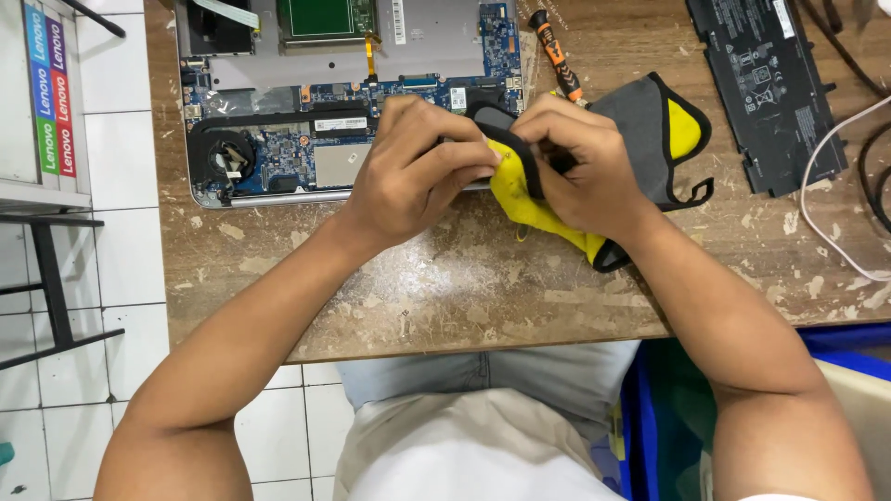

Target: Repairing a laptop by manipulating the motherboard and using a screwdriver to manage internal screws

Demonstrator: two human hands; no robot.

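Both my hands meet over the worn wooden table (pixel 464 297), just in front of an opened laptop (pixel 343 102) with its circuit board and fan exposed. My right hand (pixel 580 167) grips a yellow and grey cloth with black edging (pixel 664 130), bunched around my fingers. My left hand (pixel 418 172) pinches a small dark part against the cloth; the part is mostly hidden by my fingers. An orange and black screwdriver (pixel 557 56) lies just behind my right hand.
A black flat laptop battery (pixel 766 88) lies at the back right, with a white cable (pixel 826 223) and dark cables beside it. A blue bin (pixel 668 417) stands at the right of my lap. White tiled floor and a black stand (pixel 51 288) are on the left.
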